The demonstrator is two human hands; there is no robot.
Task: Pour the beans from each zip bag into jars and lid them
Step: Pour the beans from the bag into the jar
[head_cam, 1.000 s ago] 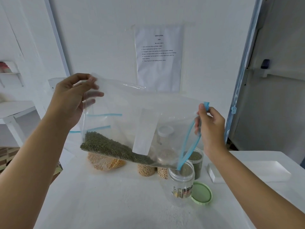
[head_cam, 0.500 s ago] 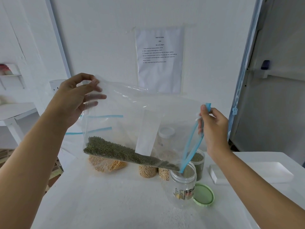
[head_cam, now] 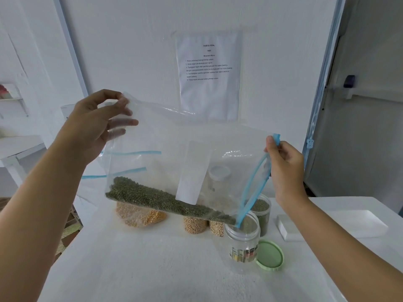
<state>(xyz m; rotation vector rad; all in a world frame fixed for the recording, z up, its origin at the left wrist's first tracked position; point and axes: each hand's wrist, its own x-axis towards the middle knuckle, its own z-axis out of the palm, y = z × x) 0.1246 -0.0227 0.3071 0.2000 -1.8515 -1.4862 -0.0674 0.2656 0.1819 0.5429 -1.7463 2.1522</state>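
A clear zip bag with a blue zipper hangs tilted between both hands above the table. My left hand pinches its raised closed corner. My right hand pinches the top of the blue zip edge. Green beans lie along the bag's lower edge, sloping down to the open corner. That corner sits at the mouth of an open clear jar. A green lid lies flat just right of this jar.
Behind the bag stand a jar of green beans, jars of pale beans, a white-lidded jar and a bag of yellow kernels. A white tray lies at the right. More zip bags lie at the back left.
The beans have slid further down the bag toward its open corner at the jar mouth. Both hands hold about the same places.
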